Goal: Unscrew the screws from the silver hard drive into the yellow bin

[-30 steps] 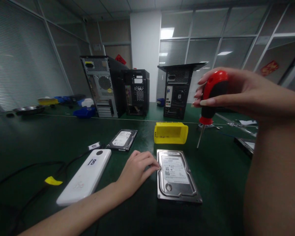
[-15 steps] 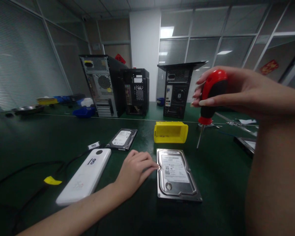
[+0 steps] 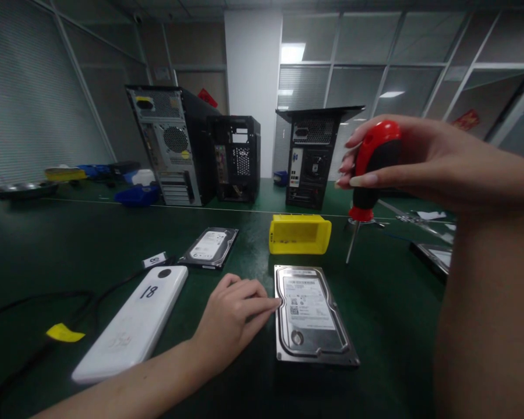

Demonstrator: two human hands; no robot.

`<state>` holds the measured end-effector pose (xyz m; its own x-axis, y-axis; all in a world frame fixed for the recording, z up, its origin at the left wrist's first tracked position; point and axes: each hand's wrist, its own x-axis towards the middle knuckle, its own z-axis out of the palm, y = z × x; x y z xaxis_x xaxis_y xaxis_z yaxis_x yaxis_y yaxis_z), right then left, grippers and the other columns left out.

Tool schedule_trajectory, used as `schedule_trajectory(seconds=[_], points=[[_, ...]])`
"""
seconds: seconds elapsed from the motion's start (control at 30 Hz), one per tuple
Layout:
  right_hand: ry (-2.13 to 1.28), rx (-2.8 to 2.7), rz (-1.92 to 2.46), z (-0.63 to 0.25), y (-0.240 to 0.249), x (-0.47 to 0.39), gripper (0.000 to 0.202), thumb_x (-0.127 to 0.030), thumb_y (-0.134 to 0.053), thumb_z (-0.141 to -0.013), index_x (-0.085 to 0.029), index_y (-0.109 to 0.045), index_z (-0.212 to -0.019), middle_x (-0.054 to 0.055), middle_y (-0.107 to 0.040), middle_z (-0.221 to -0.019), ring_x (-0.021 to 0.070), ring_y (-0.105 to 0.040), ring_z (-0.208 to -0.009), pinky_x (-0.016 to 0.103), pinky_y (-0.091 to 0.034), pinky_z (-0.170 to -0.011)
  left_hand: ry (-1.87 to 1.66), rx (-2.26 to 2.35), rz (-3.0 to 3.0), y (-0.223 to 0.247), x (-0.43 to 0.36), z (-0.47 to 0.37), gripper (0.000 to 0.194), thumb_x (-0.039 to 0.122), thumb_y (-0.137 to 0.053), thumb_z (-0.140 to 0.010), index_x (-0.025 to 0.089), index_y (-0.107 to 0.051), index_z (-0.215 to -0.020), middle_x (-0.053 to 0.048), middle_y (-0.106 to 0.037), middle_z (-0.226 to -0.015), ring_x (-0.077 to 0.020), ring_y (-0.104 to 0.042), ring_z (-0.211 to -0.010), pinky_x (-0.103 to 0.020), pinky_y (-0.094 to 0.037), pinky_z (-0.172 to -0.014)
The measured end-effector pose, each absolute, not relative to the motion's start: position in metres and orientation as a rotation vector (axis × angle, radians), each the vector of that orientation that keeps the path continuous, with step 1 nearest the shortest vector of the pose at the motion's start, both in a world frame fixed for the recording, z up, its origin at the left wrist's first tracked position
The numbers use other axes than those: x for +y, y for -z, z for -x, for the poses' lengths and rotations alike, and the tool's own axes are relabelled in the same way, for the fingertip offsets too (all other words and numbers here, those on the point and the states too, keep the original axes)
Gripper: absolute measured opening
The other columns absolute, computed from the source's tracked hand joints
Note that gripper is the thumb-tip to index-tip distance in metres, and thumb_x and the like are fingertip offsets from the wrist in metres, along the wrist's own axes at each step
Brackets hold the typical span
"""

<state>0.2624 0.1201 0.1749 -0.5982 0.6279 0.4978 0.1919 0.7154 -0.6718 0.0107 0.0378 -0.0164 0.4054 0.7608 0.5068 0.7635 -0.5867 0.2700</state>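
Observation:
A silver hard drive [image 3: 311, 317] lies label up on the green table. At its left edge, my left hand [image 3: 236, 317] touches it with the fingertips; the fingers are pressed together, and whether they pinch anything is hidden. My right hand [image 3: 402, 160] is wrapped round the red and black handle of a screwdriver [image 3: 378, 163], which is upright with its shaft pointing down. The tip hangs to the right of the yellow bin [image 3: 300, 234] and above the drive's far right corner, not touching the drive. The bin lies on its side behind the drive, its opening facing me.
Left of the drive are a second hard drive [image 3: 209, 247], a white power bank [image 3: 133, 323] marked 18 and black cables [image 3: 109, 291]. Computer cases [image 3: 187, 145] stand behind, near a blue bin [image 3: 137, 195]. Another drive [image 3: 434, 257] lies at right, partly behind my right arm.
The view has shifted slightly, so most things appear a little further left. Both hands keep their holds, with my left fingertips still at the drive's edge.

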Motion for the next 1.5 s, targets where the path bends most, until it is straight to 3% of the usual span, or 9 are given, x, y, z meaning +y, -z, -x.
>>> schedule_trajectory(seconds=[0.17,0.27,0.4,0.57,0.73,0.87,1.5], points=[[-0.776,-2.144,0.615,-0.255,-0.175,0.118,0.035,-0.018,-0.074,-0.069,-0.018,-0.061,-0.101,0.001,-0.067,-0.097,0.0179,-0.069,-0.087,0.026,-0.059,-0.076,1.117,-1.731,2.615,0.012,0.038,-0.016,0.02,0.023,-0.064,-0.086,0.029,-0.069,-0.103,0.0,-0.066,-0.091,-0.0173,-0.058,-0.08,-0.03,-0.036,-0.071],[-0.856,-2.121,0.629,-0.244,-0.171,0.12,0.029,-0.017,-0.074,-0.069,-0.018,-0.058,-0.094,0.001,-0.066,-0.092,0.0176,-0.068,-0.087,0.027,-0.057,-0.078,1.34,-1.95,2.645,0.01,0.041,-0.018,0.014,0.025,-0.064,-0.084,0.024,-0.07,-0.097,-0.001,-0.064,-0.089,-0.017,-0.058,-0.08,-0.028,-0.041,-0.074],[-0.983,-2.148,0.655,-0.221,-0.162,0.127,0.038,-0.019,-0.075,-0.066,-0.021,-0.052,-0.096,0.0,-0.065,-0.089,0.0182,-0.067,-0.083,0.031,-0.058,-0.075,1.502,-2.124,2.715,0.012,0.047,-0.018,0.015,0.028,-0.058,-0.086,0.017,-0.068,-0.087,-0.002,-0.064,-0.084,-0.0172,-0.058,-0.08,-0.026,-0.043,-0.073],[-0.969,-2.274,0.606,-0.192,-0.152,0.129,0.04,-0.022,-0.078,-0.061,-0.022,-0.049,-0.089,0.0,-0.064,-0.086,0.0177,-0.065,-0.079,0.032,-0.056,-0.072,1.385,-2.19,2.726,0.018,0.05,-0.017,0.021,0.034,-0.051,-0.09,0.017,-0.062,-0.086,-0.001,-0.06,-0.084,-0.018,-0.056,-0.082,-0.027,-0.041,-0.074],[-0.895,-2.335,0.628,-0.183,-0.148,0.127,0.041,-0.031,-0.077,-0.062,-0.022,-0.049,-0.091,0.001,-0.062,-0.086,0.0182,-0.063,-0.078,0.033,-0.055,-0.068,1.027,-2.163,2.743,0.016,0.048,-0.018,0.021,0.032,-0.044,-0.094,0.019,-0.057,-0.085,0.0,-0.057,-0.086,-0.019,-0.052,-0.085,-0.031,-0.036,-0.077],[-0.924,-2.312,0.615,-0.186,-0.148,0.128,0.04,-0.026,-0.077,-0.063,-0.022,-0.048,-0.092,-0.001,-0.061,-0.083,0.0156,-0.062,-0.075,0.029,-0.053,-0.067,0.841,-2.127,2.764,0.014,0.047,-0.02,0.026,0.035,-0.041,-0.096,0.02,-0.057,-0.084,0.001,-0.057,-0.086,-0.0195,-0.05,-0.088,-0.032,-0.033,-0.076],[-0.831,-2.373,0.673,-0.185,-0.144,0.137,0.041,-0.033,-0.076,-0.064,-0.022,-0.05,-0.094,-0.001,-0.055,-0.084,0.0147,-0.055,-0.073,0.029,-0.05,-0.064,0.841,-2.114,2.8,0.016,0.047,-0.019,0.025,0.037,-0.042,-0.096,0.021,-0.058,-0.085,0.002,-0.058,-0.088,-0.0187,-0.05,-0.089,-0.031,-0.032,-0.077]])
